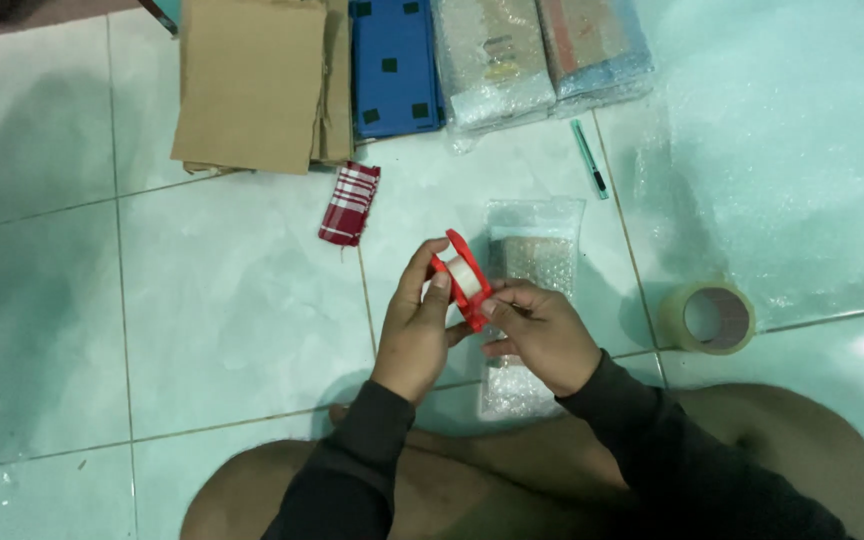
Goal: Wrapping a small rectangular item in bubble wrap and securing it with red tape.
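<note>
A small red tape dispenser (pixel 464 279) with a white roll in it is held up between both hands over the tiled floor. My left hand (pixel 417 325) grips its left side, thumb and fingers on the red frame. My right hand (pixel 542 335) pinches its lower end from the right. Under the hands lies a package wrapped in bubble wrap (pixel 534 250), partly hidden by my right hand. I sit on the floor in dark long sleeves.
Flat brown cardboard (pixel 252 85), a blue box (pixel 392 65) and two bubble-wrapped parcels (pixel 542 55) lie at the far side. A red-and-white striped cloth (pixel 350 203), a green cutter (pixel 589 158), a roll of clear packing tape (pixel 710 317) and a bubble-wrap sheet (pixel 782 150) are around.
</note>
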